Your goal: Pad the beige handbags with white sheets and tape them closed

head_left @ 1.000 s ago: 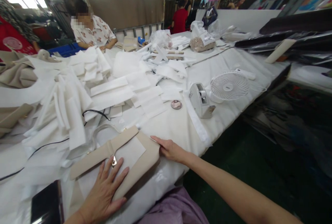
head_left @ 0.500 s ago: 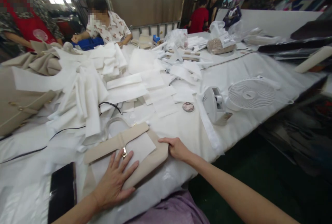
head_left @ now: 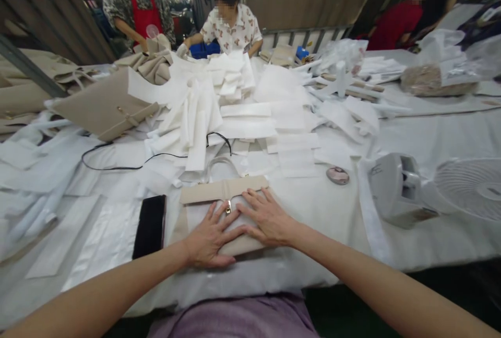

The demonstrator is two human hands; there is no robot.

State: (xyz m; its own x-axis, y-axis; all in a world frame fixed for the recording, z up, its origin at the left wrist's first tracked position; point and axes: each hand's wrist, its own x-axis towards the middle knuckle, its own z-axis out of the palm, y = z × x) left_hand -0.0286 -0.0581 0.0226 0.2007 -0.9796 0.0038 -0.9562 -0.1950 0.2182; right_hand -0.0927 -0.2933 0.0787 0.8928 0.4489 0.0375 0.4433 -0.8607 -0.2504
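A beige handbag (head_left: 203,192) lies flat on the white-covered table in front of me, its handle (head_left: 221,163) pointing away. A white sheet (head_left: 198,215) lies on its front, partly under the flap strap with a small gold clasp (head_left: 228,207). My left hand (head_left: 213,236) rests spread on the lower front of the bag, fingers apart. Flat on the right part of the bag lies my right hand (head_left: 268,218), fingers stretched toward the flap edge. The two hands meet near the bag's middle and hide much of its front.
A black phone (head_left: 151,227) lies left of the bag. At right stand a white fan (head_left: 399,186) and a round printed disc (head_left: 337,175). White sheets (head_left: 246,119) pile up beyond, with another beige bag (head_left: 105,100). Two co-workers (head_left: 230,25) are across the table.
My right hand has gone from pinching the bag's right edge to lying flat on its front. The bag has turned straighter before me. My view has swung left.
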